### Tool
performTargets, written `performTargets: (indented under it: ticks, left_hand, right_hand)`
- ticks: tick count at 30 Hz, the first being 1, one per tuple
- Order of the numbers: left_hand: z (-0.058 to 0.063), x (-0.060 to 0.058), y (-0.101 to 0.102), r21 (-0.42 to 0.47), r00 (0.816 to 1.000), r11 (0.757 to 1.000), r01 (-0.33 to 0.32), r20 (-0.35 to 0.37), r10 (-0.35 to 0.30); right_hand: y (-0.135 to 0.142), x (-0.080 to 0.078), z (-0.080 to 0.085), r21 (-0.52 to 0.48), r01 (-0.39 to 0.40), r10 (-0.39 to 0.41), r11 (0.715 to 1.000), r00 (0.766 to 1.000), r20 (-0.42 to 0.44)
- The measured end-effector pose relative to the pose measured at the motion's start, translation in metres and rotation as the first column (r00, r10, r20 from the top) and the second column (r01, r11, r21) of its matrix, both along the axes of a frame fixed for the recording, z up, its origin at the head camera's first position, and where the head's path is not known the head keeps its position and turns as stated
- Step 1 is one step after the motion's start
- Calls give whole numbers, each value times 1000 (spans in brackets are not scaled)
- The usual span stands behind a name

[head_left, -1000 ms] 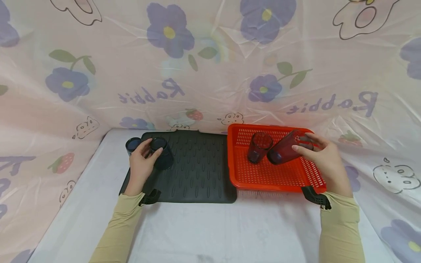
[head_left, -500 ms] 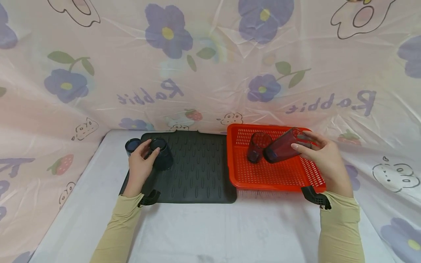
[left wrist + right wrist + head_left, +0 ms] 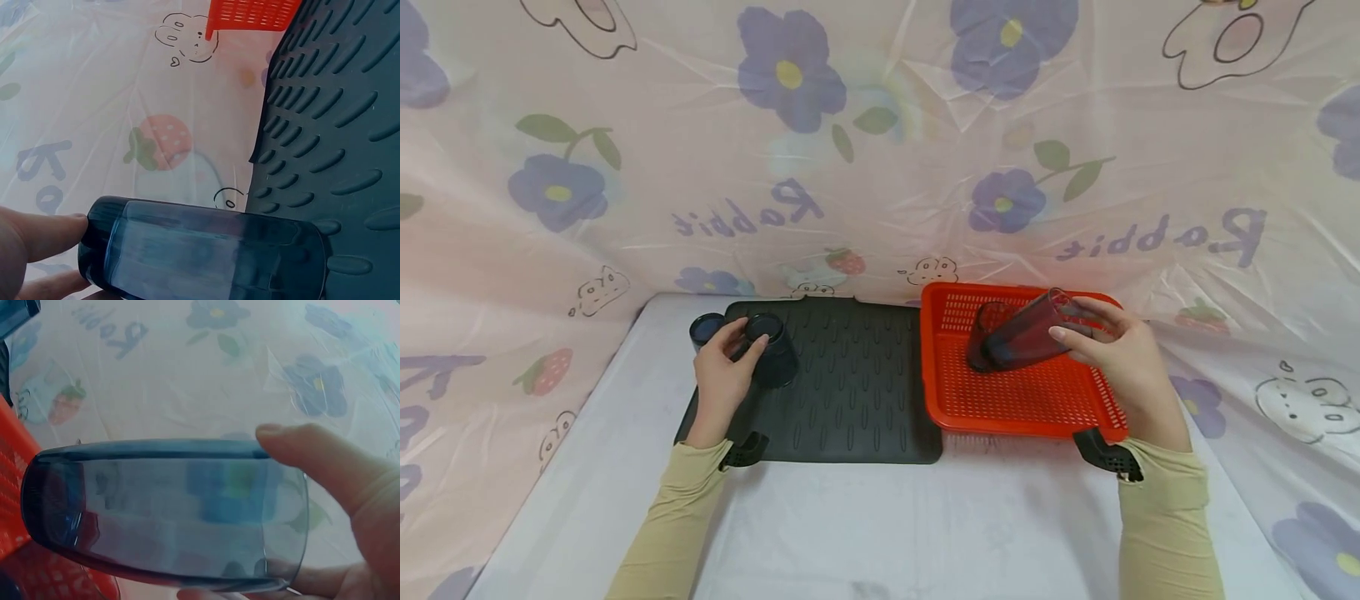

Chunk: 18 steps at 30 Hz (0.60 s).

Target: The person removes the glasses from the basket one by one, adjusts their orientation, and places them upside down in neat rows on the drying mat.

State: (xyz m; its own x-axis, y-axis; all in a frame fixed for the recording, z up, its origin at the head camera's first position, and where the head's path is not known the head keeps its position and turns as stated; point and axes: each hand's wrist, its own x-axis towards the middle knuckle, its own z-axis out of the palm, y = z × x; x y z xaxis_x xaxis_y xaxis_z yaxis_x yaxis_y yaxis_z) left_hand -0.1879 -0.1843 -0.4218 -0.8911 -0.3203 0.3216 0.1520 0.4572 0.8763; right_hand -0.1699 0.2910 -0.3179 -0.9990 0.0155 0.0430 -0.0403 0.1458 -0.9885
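Note:
My left hand (image 3: pixel 722 379) pinches the upper end of a dark blue drinking glass (image 3: pixel 778 362) standing on the black ribbed mat (image 3: pixel 861 408). In the left wrist view the thick, dark end of this glass (image 3: pixel 97 240) is at the fingers, and its other end meets the mat. My right hand (image 3: pixel 1131 362) grips a second blue tinted glass (image 3: pixel 1026 335) by its rim end, thumb on one side and fingers on the other. This one is tilted over the red basket (image 3: pixel 1022 430), its base pointing down and left. Another glass (image 3: pixel 984 321) stands in the basket, partly hidden behind the held one.
One more blue glass (image 3: pixel 703 327) stands at the mat's far left corner, partly covered by my left hand. Mat and basket sit side by side on a white tablecloth (image 3: pixel 925 533). A patterned cloth (image 3: pixel 880 200) rises behind and at both sides.
My right hand has moved left with its glass, which now overlaps the glass in the basket. The basket's right side has shifted slightly left. My left hand stays on its glass.

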Motion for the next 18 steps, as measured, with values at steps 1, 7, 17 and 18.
performTargets:
  ticks: [1,7,17,18]
  left_hand:
    - [-1,0,0,-8,1000,1000,-7,-7,7]
    - [-2,1,0,-21,999,999,-25,-32,25]
    - [-5,0,0,-23,996,999,-43,-74,41]
    - [-5,0,0,-23,996,999,-45,-75,43]
  right_hand:
    - [-3,0,0,-13,0,0,1000,1000,5]
    - [-20,-3,-1,-60,-5,5,998,1000,4]
    - [-42,-5,-5,-8,-46,47,999,998,32]
    - [-44,-6,-5,-23,-54,54,998,998,27]
